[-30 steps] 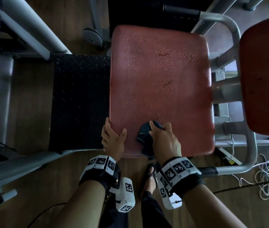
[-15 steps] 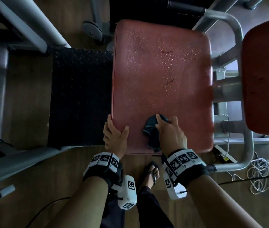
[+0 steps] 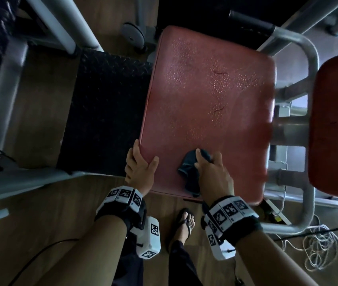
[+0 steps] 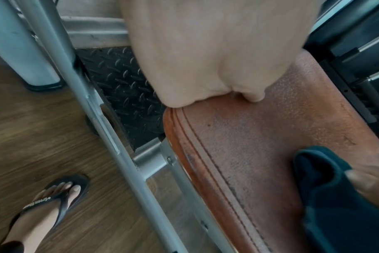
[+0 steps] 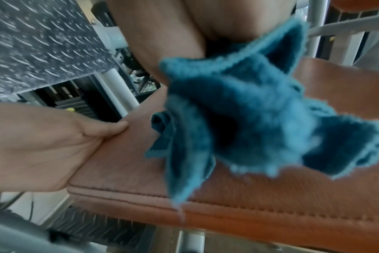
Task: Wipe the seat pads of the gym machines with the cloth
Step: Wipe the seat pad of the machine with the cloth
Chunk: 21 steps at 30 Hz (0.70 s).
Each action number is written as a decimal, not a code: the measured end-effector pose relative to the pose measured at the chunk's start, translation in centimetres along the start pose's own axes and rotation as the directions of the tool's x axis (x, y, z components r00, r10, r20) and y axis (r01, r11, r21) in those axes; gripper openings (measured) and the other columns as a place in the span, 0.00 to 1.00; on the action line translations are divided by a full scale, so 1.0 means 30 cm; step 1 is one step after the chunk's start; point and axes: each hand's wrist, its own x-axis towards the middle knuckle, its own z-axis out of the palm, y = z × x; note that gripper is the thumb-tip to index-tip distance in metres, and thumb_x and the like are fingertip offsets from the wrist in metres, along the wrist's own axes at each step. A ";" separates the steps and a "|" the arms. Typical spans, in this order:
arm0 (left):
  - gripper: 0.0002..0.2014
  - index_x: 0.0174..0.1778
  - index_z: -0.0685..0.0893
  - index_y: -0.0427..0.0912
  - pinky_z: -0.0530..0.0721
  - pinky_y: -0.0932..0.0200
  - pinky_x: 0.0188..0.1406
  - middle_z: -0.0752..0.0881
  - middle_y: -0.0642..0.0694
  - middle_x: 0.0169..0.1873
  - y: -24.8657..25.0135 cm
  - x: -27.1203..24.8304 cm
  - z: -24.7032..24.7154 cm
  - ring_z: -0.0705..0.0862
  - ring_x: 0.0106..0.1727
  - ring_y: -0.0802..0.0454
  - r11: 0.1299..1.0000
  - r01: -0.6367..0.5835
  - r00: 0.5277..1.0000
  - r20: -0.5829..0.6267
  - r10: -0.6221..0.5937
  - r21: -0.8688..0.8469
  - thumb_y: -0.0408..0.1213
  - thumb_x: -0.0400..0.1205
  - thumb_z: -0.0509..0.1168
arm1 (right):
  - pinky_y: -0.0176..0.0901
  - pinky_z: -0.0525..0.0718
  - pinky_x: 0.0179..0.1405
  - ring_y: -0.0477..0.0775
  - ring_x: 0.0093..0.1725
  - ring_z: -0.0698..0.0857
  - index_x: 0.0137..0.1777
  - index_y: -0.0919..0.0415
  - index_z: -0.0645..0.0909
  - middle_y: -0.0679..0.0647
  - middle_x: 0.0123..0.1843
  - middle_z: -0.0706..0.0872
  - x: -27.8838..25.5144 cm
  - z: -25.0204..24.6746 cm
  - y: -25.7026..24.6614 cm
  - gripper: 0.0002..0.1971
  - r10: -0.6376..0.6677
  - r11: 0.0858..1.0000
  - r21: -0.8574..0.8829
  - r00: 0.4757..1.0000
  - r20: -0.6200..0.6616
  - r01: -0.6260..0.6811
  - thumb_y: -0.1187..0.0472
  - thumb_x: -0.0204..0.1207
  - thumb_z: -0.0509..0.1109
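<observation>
The red seat pad (image 3: 205,100) fills the middle of the head view, with water droplets across its far half. My left hand (image 3: 141,166) grips its near left corner, thumb on top (image 4: 255,97) and fingers down the side. A bunched dark teal cloth (image 3: 186,170) lies on the pad near its front edge. My right hand (image 3: 209,170) holds this cloth (image 5: 238,119) and presses it onto the pad. The left wrist view shows the cloth (image 4: 335,196) at lower right. A second red pad (image 3: 337,124) stands at the right.
A black diamond-plate footplate (image 3: 102,112) lies left of the pad. Grey steel frame tubes (image 3: 310,58) run round its right side and another (image 3: 19,182) crosses at the left. A coiled white cord (image 3: 320,250) lies on the wood floor. My sandalled foot (image 3: 184,223) stands below the front edge.
My right hand has slid the cloth a little farther from the pad's front edge. The left hand keeps its hold on the corner.
</observation>
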 end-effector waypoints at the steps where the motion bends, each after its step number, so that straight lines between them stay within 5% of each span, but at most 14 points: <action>1: 0.39 0.84 0.44 0.61 0.59 0.30 0.76 0.50 0.45 0.83 0.000 0.000 -0.001 0.57 0.80 0.31 1.000 -0.001 1.000 -0.005 0.001 0.001 0.53 0.83 0.61 | 0.49 0.83 0.45 0.56 0.52 0.81 0.82 0.41 0.58 0.52 0.64 0.67 0.005 -0.002 0.008 0.23 -0.022 1.000 0.000 1.000 0.000 0.022 0.49 0.87 0.52; 8: 0.38 0.84 0.43 0.61 0.56 0.33 0.78 0.49 0.44 0.83 -0.002 -0.005 -0.001 0.55 0.80 0.32 1.000 -0.028 1.000 -0.011 0.028 0.004 0.53 0.83 0.61 | 0.49 0.82 0.46 0.60 0.53 0.81 0.82 0.44 0.62 0.55 0.65 0.70 0.147 -0.060 0.128 0.23 -0.309 0.948 -0.118 0.944 -0.114 0.296 0.48 0.87 0.54; 14: 0.38 0.83 0.43 0.63 0.56 0.32 0.78 0.49 0.46 0.83 0.010 -0.023 -0.002 0.55 0.80 0.33 1.000 -0.014 1.000 -0.017 0.014 -0.006 0.54 0.84 0.60 | 0.61 0.81 0.62 0.66 0.64 0.76 0.83 0.52 0.60 0.62 0.76 0.67 0.166 -0.069 0.315 0.31 -0.764 0.625 -0.229 0.645 0.016 0.746 0.43 0.83 0.57; 18: 0.38 0.83 0.44 0.64 0.55 0.35 0.78 0.50 0.46 0.83 0.008 -0.017 0.002 0.56 0.80 0.34 1.000 -0.012 1.000 -0.028 0.011 -0.021 0.54 0.83 0.61 | 0.59 0.69 0.76 0.66 0.83 0.57 0.86 0.49 0.49 0.60 0.87 0.48 0.192 -0.095 0.335 0.36 -0.835 0.420 -0.345 0.506 0.217 0.839 0.39 0.82 0.57; 21: 0.38 0.83 0.43 0.65 0.56 0.37 0.77 0.51 0.47 0.83 0.002 -0.013 0.000 0.57 0.80 0.35 1.000 -0.007 1.000 -0.021 0.007 -0.019 0.54 0.83 0.61 | 0.62 0.53 0.82 0.63 0.85 0.41 0.86 0.49 0.46 0.61 0.86 0.41 0.185 -0.060 0.252 0.37 -0.851 0.333 -0.386 0.450 0.269 0.860 0.36 0.83 0.53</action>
